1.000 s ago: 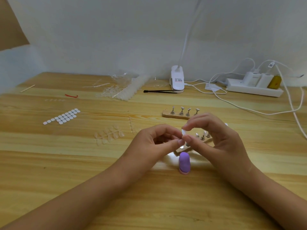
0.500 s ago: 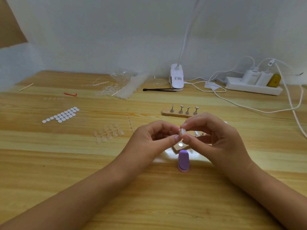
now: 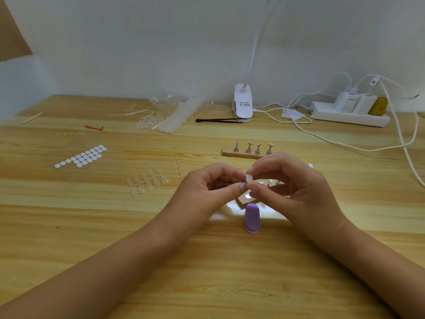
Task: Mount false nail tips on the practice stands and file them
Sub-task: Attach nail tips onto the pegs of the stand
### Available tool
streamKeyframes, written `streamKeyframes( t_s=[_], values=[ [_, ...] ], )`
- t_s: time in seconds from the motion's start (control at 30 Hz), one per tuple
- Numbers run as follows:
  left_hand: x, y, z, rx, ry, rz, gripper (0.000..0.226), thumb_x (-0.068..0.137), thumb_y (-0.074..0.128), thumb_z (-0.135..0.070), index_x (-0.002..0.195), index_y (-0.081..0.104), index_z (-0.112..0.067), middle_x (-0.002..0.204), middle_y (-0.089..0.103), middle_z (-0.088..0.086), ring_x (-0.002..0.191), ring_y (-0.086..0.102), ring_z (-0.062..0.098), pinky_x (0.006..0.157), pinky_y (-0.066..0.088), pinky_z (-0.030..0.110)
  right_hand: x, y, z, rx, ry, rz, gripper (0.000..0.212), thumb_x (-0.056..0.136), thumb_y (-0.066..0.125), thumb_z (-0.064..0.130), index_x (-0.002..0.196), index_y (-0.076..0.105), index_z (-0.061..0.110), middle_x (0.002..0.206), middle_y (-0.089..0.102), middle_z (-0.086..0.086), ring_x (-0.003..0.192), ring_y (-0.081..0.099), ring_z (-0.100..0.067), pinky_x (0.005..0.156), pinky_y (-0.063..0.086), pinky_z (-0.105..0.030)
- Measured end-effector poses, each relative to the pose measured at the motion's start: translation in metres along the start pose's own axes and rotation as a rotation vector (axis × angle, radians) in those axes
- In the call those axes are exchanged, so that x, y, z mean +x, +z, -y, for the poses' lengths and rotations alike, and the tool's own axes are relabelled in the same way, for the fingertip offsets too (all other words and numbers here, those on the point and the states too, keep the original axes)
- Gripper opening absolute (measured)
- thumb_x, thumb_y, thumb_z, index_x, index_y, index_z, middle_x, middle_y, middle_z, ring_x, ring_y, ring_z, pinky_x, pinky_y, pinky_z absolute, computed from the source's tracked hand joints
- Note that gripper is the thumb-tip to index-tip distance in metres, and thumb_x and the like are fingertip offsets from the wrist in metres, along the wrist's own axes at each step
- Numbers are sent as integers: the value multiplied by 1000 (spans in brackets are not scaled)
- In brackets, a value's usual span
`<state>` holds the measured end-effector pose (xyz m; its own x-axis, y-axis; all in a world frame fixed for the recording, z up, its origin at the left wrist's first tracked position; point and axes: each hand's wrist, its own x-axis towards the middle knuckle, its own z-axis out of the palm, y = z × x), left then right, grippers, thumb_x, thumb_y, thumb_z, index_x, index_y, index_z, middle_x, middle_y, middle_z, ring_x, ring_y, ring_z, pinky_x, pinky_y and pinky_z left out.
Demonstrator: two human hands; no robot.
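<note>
grip: our left hand [image 3: 213,187] and right hand [image 3: 292,185] both pinch the white tip [image 3: 248,178] at our fingertips | stand [image 3: 242,201] just beneath them | next — we keep the pinch light, seat it square

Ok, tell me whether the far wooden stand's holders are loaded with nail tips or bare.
Bare: the four metal holders on the far stand show plain metal tops, with no tip on any of them.

Purple file block [image 3: 252,217], white adhesive tabs [image 3: 82,156], tan wood-grain table [image 3: 115,226].
</note>
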<state>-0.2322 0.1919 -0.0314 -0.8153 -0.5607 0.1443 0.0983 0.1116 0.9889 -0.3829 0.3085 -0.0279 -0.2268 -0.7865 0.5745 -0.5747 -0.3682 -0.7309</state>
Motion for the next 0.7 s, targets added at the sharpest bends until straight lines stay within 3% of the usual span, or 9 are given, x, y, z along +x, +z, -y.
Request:
streamKeyframes(
  t_s=[0.37,0.5,0.63,0.7],
  values=[
    [0,0,0,8,1,4,10,87,71,-12,96,74,-15,89,75,0,85,69,4,75,49,11,0,0,0,-5,12,-1,18,83,69,18,98,67,7,97,65,-3,93,69,-19,64,61,-36],
    [0,0,0,19,-8,-3,9,87,71,-12,94,74,-17,89,75,-1,84,69,4,74,48,12,0,0,-1,-44,-13,12,19,84,70,18,98,68,6,98,65,-3,93,67,-19,67,60,-31],
    [0,1,-3,-4,-3,-17,15,77,73,-26,91,74,-20,87,74,0,84,68,6,75,50,13,1,1,0,-23,33,2,38,81,75,21,116,62,14,100,65,-2,100,66,-21,75,57,-23],
    [0,2,-3,-2,-1,-23,14,76,74,-26,89,73,-20,83,72,-4,80,66,4,72,49,12,1,0,2,13,55,-31,38,83,77,23,117,60,19,98,65,0,100,66,-21,75,55,-22]
  ],
)
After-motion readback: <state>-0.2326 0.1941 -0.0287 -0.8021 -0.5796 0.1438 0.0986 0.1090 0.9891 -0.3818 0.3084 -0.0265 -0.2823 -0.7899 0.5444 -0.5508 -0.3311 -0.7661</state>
